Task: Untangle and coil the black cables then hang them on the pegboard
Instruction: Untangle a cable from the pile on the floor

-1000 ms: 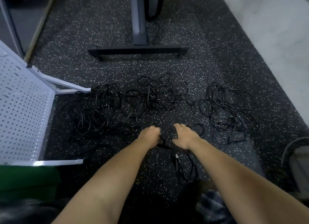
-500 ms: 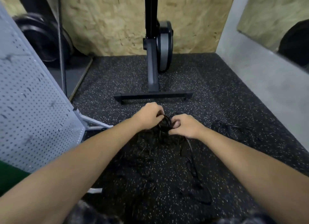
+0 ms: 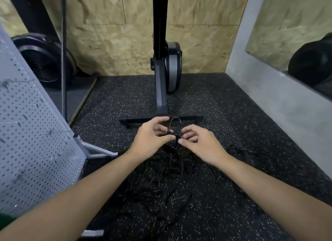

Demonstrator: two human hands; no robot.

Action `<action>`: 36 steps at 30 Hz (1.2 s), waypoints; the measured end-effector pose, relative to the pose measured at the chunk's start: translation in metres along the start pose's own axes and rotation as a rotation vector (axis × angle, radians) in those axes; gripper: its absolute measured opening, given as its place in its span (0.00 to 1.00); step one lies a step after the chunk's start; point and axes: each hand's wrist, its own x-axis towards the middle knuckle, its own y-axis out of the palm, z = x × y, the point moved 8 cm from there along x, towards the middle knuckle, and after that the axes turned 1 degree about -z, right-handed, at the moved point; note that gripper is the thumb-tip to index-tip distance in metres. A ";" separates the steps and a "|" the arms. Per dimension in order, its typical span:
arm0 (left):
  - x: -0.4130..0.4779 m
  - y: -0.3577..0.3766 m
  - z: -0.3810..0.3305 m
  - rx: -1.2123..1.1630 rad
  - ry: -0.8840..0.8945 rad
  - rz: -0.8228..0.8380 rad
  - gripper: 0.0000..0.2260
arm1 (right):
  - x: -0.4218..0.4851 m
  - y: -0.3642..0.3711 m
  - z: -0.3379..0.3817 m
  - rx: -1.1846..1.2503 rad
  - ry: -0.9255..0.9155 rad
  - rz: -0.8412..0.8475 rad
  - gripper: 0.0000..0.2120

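Black cable [image 3: 174,121] rises in a small loop between the two hands, held up above the floor [image 3: 233,118], in front of the base bar of a grey exercise machine [image 3: 162,89]. The left hand [image 3: 150,141] pinches the cable at the foot of the loop, thumb pressed against curled fingers. The right hand [image 3: 202,143] meets it from the other side, its thumb and bent fingers closed on the same strand just beside the left thumb. From that pinch the cable drops down into a loose tangle [image 3: 170,179] of more black cables spread on the dark speckled rubber floor between the forearms; the strands there are blurred and hard to follow. A white pegboard [image 3: 27,133] stands tilted at the left on a metal foot, well apart from the held loop. Chipboard wall [image 3: 116,43] closes the back of the space.
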 end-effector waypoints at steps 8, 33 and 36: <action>-0.007 0.015 -0.001 0.018 -0.007 0.049 0.22 | -0.004 -0.001 -0.006 0.011 0.089 -0.031 0.08; -0.014 0.033 -0.042 0.560 0.062 -0.010 0.06 | -0.009 -0.025 0.033 -0.498 0.050 -0.303 0.14; -0.016 0.032 -0.050 0.568 0.096 -0.035 0.14 | -0.003 -0.029 0.024 -0.386 0.126 -0.271 0.15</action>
